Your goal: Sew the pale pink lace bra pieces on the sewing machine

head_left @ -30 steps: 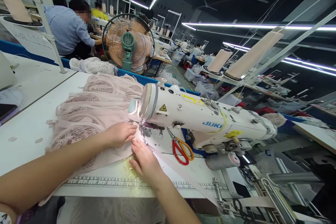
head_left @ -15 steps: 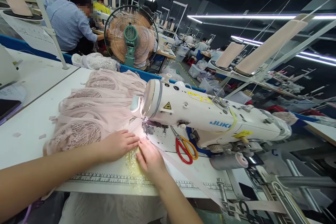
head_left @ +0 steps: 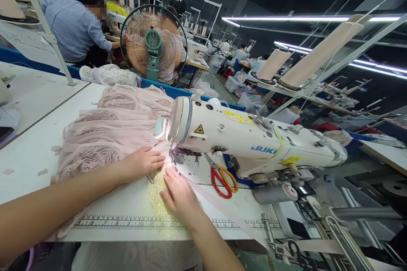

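My left hand [head_left: 142, 164] lies flat, fingers stretched toward the needle area, on pale pink fabric at the left of the sewing machine [head_left: 222, 129]. Just below the presser foot [head_left: 174, 156], my right hand [head_left: 182, 192] rests on pale yellow, lace-like material [head_left: 157, 194], its thumb apart from its straight fingers. The fingertips of both hands are close together. The yellow material runs down across the printed ruler [head_left: 121, 222] to the table edge. From under the right hand, a pale pink band [head_left: 219, 209] stretches to a metal guide [head_left: 270, 228] at the right.
Bundles of pink lace straps [head_left: 104, 131] cover the table's left side. Scissors [head_left: 222, 180] with red and orange handles lie beside the machine, near a grey thread spool [head_left: 276, 194]. Behind stand a large fan [head_left: 154, 44], thread cones [head_left: 321, 53] and a seated co-worker [head_left: 73, 29].
The whole view has shifted slightly, with most things a little further left. My hands have parted slightly at the fingertips, and more of the yellow material shows between them.
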`<act>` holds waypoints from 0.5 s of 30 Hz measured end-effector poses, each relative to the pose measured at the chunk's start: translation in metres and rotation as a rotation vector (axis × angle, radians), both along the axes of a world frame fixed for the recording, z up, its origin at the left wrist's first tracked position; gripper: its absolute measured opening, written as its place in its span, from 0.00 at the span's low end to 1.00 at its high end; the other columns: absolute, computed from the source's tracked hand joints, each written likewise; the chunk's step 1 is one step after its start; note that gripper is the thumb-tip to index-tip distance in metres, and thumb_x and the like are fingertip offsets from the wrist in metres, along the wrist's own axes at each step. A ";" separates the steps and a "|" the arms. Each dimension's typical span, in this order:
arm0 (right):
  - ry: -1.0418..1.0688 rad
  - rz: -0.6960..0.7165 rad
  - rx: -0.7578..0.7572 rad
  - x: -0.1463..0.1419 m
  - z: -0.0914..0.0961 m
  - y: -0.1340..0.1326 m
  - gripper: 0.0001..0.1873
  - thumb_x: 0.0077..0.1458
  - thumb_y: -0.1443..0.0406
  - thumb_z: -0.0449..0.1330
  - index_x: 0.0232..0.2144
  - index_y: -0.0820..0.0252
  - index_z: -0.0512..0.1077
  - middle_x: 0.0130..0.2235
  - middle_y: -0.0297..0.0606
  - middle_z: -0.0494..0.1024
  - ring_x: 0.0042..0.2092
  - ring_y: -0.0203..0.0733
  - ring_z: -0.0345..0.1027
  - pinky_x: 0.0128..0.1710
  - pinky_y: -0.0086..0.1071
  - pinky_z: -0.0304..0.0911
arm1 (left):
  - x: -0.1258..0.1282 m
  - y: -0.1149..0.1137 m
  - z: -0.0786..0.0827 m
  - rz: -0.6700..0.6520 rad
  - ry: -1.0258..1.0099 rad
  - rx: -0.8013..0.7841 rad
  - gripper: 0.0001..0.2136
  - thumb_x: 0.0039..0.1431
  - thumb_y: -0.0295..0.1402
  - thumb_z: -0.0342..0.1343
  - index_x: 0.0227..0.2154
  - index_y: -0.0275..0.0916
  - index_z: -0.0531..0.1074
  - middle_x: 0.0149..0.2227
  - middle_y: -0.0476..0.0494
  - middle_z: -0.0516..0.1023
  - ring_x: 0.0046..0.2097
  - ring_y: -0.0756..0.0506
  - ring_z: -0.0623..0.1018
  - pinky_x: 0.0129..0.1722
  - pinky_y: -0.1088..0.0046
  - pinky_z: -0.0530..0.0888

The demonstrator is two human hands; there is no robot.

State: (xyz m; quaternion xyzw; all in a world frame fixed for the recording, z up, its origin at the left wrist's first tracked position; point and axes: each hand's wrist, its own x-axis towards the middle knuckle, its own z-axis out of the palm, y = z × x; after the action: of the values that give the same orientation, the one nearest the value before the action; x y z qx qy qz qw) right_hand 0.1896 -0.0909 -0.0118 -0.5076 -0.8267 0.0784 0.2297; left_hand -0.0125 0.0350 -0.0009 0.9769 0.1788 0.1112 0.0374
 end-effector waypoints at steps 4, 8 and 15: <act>0.028 0.005 0.004 -0.001 0.000 0.004 0.21 0.58 0.65 0.54 0.53 0.67 0.69 0.59 0.50 0.68 0.61 0.51 0.59 0.58 0.45 0.61 | 0.006 -0.004 0.016 0.026 -0.012 0.045 0.15 0.61 0.21 0.48 0.46 0.42 0.73 0.54 0.41 0.74 0.56 0.42 0.71 0.58 0.58 0.61; 0.133 0.031 -0.047 0.002 0.018 -0.013 0.20 0.59 0.65 0.53 0.52 0.66 0.69 0.58 0.50 0.69 0.60 0.51 0.60 0.59 0.46 0.59 | -0.006 -0.038 0.051 0.241 0.084 -0.031 0.11 0.58 0.22 0.47 0.34 0.39 0.74 0.40 0.40 0.78 0.42 0.41 0.76 0.43 0.63 0.71; 0.267 0.486 -0.641 0.040 0.014 -0.104 0.15 0.59 0.55 0.56 0.49 0.38 0.72 0.44 0.27 0.81 0.45 0.39 0.76 0.44 0.27 0.69 | -0.082 -0.112 0.061 0.781 0.523 -0.133 0.13 0.56 0.40 0.51 0.35 0.40 0.78 0.28 0.38 0.77 0.31 0.35 0.77 0.28 0.58 0.72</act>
State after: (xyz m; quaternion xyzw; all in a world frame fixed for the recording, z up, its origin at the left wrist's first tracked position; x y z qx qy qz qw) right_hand 0.2296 -0.1944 0.0019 -0.3291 -0.8192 0.4482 0.1401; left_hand -0.0943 -0.0767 0.0604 0.8272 0.5430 -0.1442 0.0088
